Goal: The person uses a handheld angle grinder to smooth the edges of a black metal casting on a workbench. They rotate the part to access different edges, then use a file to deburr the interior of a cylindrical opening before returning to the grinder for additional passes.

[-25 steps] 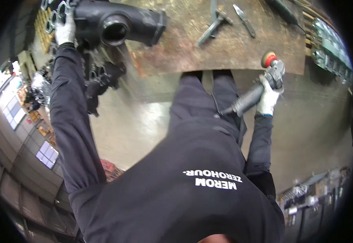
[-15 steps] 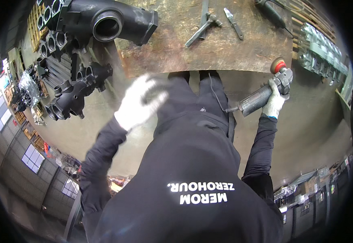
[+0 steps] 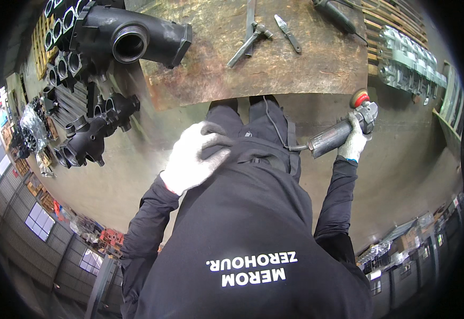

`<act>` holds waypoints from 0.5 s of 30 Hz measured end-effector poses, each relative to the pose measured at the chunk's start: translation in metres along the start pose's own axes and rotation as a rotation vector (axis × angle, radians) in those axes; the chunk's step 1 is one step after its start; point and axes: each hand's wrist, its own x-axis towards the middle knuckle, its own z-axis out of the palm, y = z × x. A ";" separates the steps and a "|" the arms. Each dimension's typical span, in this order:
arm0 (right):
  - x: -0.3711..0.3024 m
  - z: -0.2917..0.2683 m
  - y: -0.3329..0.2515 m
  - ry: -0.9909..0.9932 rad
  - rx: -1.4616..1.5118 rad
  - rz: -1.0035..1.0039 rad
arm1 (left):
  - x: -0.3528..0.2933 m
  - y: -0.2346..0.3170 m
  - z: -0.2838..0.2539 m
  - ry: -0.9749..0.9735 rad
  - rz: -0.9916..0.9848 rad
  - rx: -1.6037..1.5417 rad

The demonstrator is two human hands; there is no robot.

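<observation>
My right hand (image 3: 354,142), in a white knit glove, is wrapped round an angle grinder (image 3: 329,139) near its head. The grinder's red-edged disc (image 3: 359,98) points up beside the near right corner of the worn table (image 3: 205,74). A cord (image 3: 270,119) runs from the tool's rear end past my legs. My left hand (image 3: 194,159), also gloved, hovers by the front of my dark top at the waist. Its thumb and fingers are curved but apart, with nothing between them; whether they touch the cloth I cannot tell.
On the table lie a hammer (image 3: 247,45), a flat metal bar (image 3: 251,18), a knife-like scraper (image 3: 289,35) and a dark power tool (image 3: 335,16). A large black pipe casting (image 3: 157,41) overhangs the left side. Black castings (image 3: 85,139) stand further left; silvery wrapped parts (image 3: 410,61) are at right.
My left hand has moved right and inward to my waist and is no longer blurred. The grinder stays in my right hand. The whole view has shifted slightly, carrying the table leftward.
</observation>
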 end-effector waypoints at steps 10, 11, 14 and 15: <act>-0.002 -0.015 -0.006 0.067 0.071 0.026 | -0.014 0.023 -0.019 0.010 0.057 0.051; -0.002 -0.016 -0.007 0.062 0.062 -0.006 | -0.016 0.022 -0.021 0.014 0.013 0.033; -0.005 -0.019 -0.008 0.064 0.045 0.040 | -0.022 0.017 -0.022 0.036 -0.034 0.057; -0.006 -0.020 -0.009 0.027 0.035 0.081 | -0.024 0.014 -0.021 0.044 -0.040 0.075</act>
